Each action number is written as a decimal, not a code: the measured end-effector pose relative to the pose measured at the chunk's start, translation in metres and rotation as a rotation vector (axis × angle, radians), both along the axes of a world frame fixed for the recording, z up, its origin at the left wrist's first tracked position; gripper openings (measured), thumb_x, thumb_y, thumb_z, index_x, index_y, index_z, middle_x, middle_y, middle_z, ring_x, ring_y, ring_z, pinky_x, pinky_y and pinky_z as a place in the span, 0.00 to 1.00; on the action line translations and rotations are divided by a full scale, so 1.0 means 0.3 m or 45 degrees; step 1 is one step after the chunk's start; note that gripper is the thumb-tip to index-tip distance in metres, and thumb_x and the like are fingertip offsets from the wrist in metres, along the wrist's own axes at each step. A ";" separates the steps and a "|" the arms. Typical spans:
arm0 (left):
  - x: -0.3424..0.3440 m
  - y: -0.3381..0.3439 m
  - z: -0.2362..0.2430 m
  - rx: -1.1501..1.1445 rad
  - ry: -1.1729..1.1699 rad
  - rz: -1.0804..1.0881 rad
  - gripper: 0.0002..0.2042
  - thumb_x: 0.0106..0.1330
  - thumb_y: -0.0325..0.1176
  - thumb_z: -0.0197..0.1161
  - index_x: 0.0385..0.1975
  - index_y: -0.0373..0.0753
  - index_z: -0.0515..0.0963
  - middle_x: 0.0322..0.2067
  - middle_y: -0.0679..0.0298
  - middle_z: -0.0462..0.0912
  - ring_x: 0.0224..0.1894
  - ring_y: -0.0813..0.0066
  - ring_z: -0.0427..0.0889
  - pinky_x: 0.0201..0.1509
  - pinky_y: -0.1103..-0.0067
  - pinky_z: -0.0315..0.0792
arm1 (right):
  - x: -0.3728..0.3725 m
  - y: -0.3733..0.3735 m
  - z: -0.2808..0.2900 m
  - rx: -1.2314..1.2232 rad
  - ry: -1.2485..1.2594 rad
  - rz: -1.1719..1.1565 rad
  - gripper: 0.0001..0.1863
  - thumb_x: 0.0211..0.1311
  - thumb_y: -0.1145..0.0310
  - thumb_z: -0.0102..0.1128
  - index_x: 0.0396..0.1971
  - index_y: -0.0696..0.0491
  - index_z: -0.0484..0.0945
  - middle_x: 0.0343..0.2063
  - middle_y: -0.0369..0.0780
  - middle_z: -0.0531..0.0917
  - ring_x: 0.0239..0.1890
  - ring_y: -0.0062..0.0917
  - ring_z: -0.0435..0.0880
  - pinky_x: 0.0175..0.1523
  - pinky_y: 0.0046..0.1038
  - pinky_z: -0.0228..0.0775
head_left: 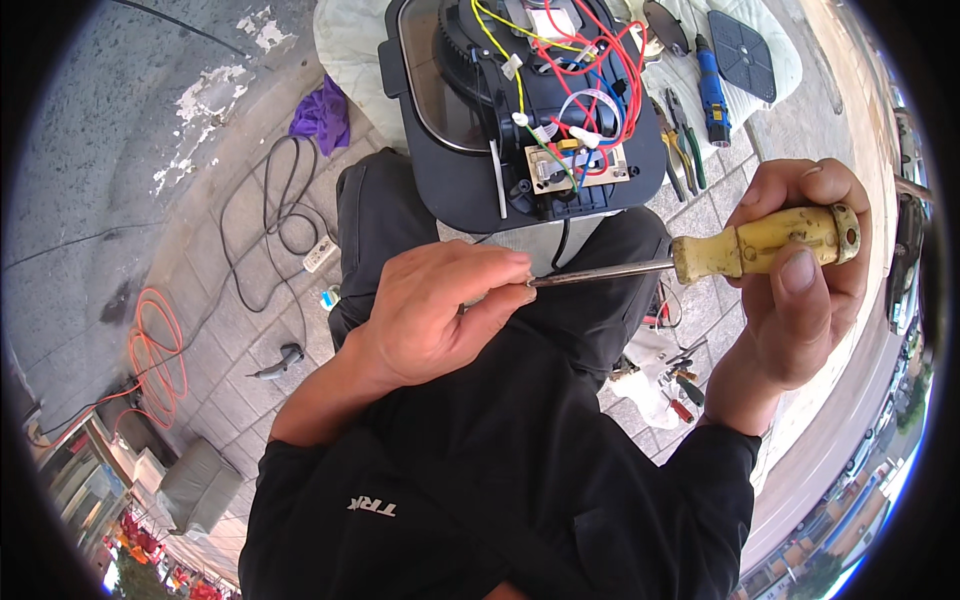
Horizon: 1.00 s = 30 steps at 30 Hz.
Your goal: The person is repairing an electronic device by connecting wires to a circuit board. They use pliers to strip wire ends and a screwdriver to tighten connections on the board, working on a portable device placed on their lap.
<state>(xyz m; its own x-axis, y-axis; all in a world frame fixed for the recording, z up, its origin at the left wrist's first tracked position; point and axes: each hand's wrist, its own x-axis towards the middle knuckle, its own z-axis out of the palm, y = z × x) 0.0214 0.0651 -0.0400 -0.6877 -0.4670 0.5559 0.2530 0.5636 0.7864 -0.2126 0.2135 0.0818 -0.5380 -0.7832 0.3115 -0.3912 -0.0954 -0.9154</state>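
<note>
My right hand is wrapped round the worn yellow handle of a screwdriver, held crosswise over my lap. Its metal shaft runs left to my left hand, whose thumb and forefinger pinch together at the tip. Whether a small part sits between those fingertips is too small to tell. Beyond my hands, an opened black appliance rests by my knees with its inside exposed. Red, yellow and blue wires loop over it, and a small circuit board sits at its near edge.
Pliers, a blue electric screwdriver and a dark square plate lie right of the appliance. More hand tools are on the paving by my right side. At left are a purple cloth, a power strip and an orange cable.
</note>
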 end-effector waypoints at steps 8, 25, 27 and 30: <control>0.008 -0.016 -0.012 -0.092 -0.092 -0.037 0.26 0.63 0.16 0.74 0.61 0.37 0.76 0.35 0.59 0.91 0.31 0.70 0.89 0.25 0.79 0.70 | 0.017 -0.046 0.005 -0.082 0.079 0.089 0.29 0.57 0.55 0.68 0.55 0.54 0.75 0.41 0.48 0.83 0.38 0.26 0.83 0.44 0.26 0.79; -0.121 -0.081 0.042 -0.144 -0.213 0.211 0.22 0.66 0.17 0.74 0.59 0.33 0.78 0.39 0.59 0.90 0.31 0.76 0.86 0.34 0.79 0.80 | -0.014 -0.208 0.153 -0.006 0.485 0.467 0.26 0.59 0.67 0.71 0.56 0.59 0.75 0.42 0.45 0.84 0.43 0.26 0.84 0.51 0.27 0.77; -0.128 -0.085 0.036 -0.276 -0.221 0.221 0.22 0.65 0.18 0.74 0.59 0.34 0.78 0.39 0.58 0.90 0.29 0.74 0.86 0.34 0.78 0.80 | -0.013 -0.219 0.165 -0.011 0.531 0.495 0.26 0.59 0.68 0.70 0.56 0.59 0.75 0.42 0.45 0.84 0.43 0.26 0.84 0.51 0.27 0.77; -0.138 -0.095 0.008 -0.371 -0.190 0.233 0.22 0.63 0.19 0.75 0.58 0.34 0.78 0.36 0.58 0.88 0.28 0.69 0.86 0.33 0.76 0.81 | -0.009 -0.229 0.182 -0.012 0.599 0.510 0.26 0.59 0.68 0.70 0.56 0.59 0.75 0.42 0.45 0.84 0.43 0.26 0.84 0.51 0.27 0.77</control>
